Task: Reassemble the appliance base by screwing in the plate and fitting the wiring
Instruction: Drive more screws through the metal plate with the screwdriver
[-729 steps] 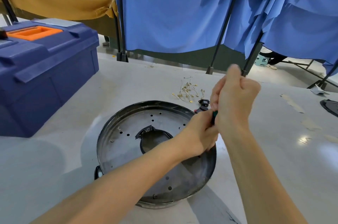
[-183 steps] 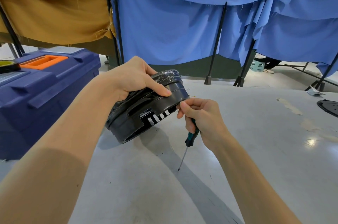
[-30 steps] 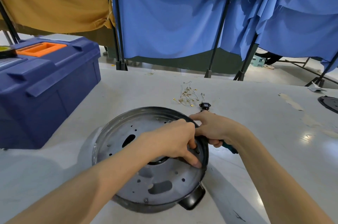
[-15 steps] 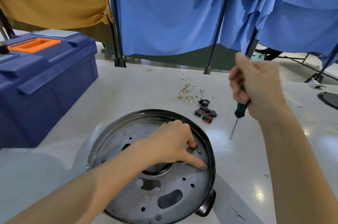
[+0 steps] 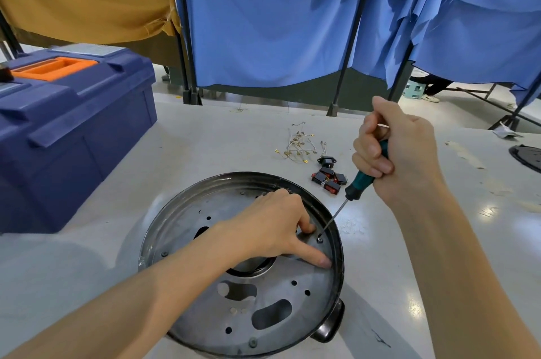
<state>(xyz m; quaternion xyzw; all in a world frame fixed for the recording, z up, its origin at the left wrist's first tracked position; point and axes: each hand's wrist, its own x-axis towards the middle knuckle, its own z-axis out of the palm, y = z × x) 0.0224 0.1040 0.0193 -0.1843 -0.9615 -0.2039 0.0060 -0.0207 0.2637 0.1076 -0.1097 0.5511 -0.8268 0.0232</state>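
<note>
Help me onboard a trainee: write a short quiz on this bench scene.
1. True or false: the right hand holds the screwdriver with its tip at a screw in the plate.
2. What presses the plate down? A) left hand B) right hand C) a clamp
3. Fill in: the toolbox is ___ in colour.
Key: 1 true; 2 A; 3 blue.
</note>
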